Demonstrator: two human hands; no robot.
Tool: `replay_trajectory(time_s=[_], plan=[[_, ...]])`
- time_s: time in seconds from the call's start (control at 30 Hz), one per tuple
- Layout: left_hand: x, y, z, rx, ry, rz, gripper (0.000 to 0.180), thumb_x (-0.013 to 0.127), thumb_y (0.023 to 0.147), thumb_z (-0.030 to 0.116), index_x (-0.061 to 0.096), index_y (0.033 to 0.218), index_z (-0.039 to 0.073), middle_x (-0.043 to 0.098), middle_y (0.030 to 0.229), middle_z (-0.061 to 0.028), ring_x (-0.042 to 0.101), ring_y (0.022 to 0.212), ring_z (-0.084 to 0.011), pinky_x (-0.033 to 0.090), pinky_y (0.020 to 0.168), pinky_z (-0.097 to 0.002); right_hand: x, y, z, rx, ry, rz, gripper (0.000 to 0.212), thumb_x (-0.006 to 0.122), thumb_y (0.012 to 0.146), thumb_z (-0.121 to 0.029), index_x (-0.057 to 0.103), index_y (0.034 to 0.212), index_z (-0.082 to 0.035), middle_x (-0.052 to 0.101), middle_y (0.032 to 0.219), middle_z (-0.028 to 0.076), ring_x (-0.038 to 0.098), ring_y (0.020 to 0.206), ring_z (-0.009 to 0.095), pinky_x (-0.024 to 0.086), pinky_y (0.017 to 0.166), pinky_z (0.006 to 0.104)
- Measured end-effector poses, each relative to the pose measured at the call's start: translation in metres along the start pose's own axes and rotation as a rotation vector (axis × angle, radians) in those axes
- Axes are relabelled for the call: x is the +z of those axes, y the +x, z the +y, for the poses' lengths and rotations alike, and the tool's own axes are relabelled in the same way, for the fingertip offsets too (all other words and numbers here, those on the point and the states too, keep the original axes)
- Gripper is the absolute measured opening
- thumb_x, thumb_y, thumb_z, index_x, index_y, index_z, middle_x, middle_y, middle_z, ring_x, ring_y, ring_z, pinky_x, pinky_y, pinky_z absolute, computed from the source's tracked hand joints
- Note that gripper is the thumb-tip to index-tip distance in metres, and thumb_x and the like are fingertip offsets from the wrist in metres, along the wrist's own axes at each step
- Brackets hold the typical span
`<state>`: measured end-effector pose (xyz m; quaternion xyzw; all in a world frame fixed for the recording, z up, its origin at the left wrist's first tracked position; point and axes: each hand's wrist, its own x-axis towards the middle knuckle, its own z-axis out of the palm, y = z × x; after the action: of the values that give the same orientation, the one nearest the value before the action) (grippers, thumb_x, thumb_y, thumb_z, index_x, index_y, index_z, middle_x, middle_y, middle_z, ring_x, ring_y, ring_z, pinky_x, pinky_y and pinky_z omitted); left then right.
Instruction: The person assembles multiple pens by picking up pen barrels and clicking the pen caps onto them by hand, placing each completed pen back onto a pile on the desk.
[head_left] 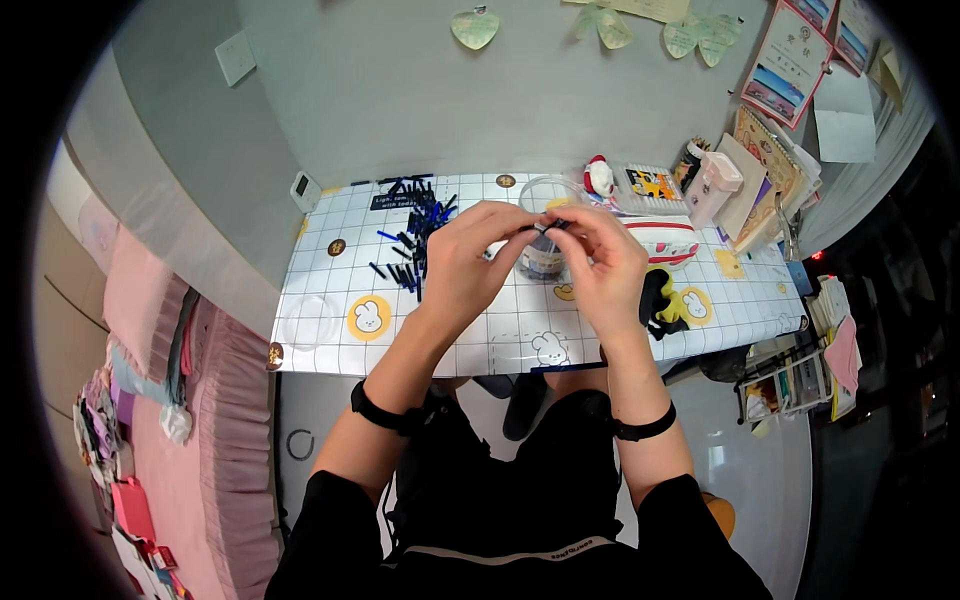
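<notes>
My left hand (468, 258) and my right hand (612, 268) meet over the table, thumbs and forefingers pinched together on a small dark stick-like piece (543, 229). Its exact kind is too small to make out. Below and behind my fingers stands a clear round jar (543, 266) with dark contents, partly hidden by my hands. Left of my left hand lies a loose pile of short dark blue and black tubes (408, 240), resembling ink cartridges. A clear round lid (310, 322) rests near the table's left front corner.
The white checked tabletop (450, 350) meets a grey wall. To the right are a red-and-white pencil case (664, 242), a black and yellow cloth item (660, 302), a pink bottle-like container (714, 186) and upright books (768, 160). A small white digital device (305, 190) stands at the back left.
</notes>
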<state>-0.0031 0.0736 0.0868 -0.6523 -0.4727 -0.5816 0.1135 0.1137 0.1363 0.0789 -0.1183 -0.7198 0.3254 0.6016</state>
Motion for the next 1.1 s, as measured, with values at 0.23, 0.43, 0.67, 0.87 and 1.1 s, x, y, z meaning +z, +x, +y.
replay_trajectory(time_s=[0.23, 0.43, 0.67, 0.87, 1.1], plan=[[0.023, 0.02, -0.014, 0.054, 0.024, 0.046, 0.01, 0.058, 0.067, 0.002, 0.06, 0.077, 0.003, 0.059, 0.071, -0.008, 0.056, 0.06, -0.0181, 0.044, 0.052, -0.0229, -0.012, 0.019, 0.009, -0.084, -0.198, -0.03, 0.011, 0.056, 0.068, -0.002, 0.057, 0.08, -0.002, 0.058, 0.076, 0.009, 0.057, 0.066, 0.019, 0.044, 0.058, 0.0246], [0.028, 0.011, -0.02, 0.028, 0.208, -0.006, 0.033, 0.059, 0.068, 0.014, 0.051, 0.096, 0.0, 0.054, 0.092, -0.0136, 0.047, 0.095, -0.0289, 0.034, 0.082, -0.0358, -0.016, 0.018, 0.017, -0.201, -0.482, -0.052, 0.016, 0.055, 0.069, -0.005, 0.056, 0.085, -0.001, 0.056, 0.089, 0.011, 0.054, 0.079, 0.026, 0.042, 0.069, 0.0308], [-0.03, -0.021, -0.023, -0.116, 0.389, 0.037, 0.03, 0.054, 0.07, 0.007, 0.047, 0.098, -0.002, 0.049, 0.098, -0.0163, 0.045, 0.095, -0.0301, 0.035, 0.081, -0.0337, 0.002, -0.008, 0.001, -0.217, -0.358, -0.088, 0.016, 0.054, 0.069, -0.003, 0.054, 0.085, 0.0, 0.055, 0.091, 0.011, 0.051, 0.085, 0.025, 0.04, 0.074, 0.0301], [-0.067, -0.071, -0.036, -0.465, 0.489, -0.076, 0.026, 0.043, 0.073, -0.001, 0.045, 0.098, -0.005, 0.047, 0.101, -0.0186, 0.044, 0.094, -0.0324, 0.036, 0.081, -0.0341, 0.037, -0.042, 0.012, -0.075, -0.225, -0.412, 0.016, 0.051, 0.071, -0.004, 0.052, 0.086, 0.001, 0.052, 0.088, 0.012, 0.049, 0.083, 0.028, 0.039, 0.074, 0.0319], [-0.053, -0.097, -0.048, -0.463, 0.561, -0.206, 0.034, 0.039, 0.068, -0.006, 0.043, 0.102, -0.006, 0.042, 0.109, -0.0192, 0.04, 0.101, -0.032, 0.032, 0.087, -0.0348, 0.06, -0.056, 0.016, -0.038, -0.341, -0.72, 0.026, 0.05, 0.074, -0.01, 0.047, 0.096, 0.003, 0.044, 0.104, 0.017, 0.04, 0.098, 0.031, 0.033, 0.084, 0.0346]])
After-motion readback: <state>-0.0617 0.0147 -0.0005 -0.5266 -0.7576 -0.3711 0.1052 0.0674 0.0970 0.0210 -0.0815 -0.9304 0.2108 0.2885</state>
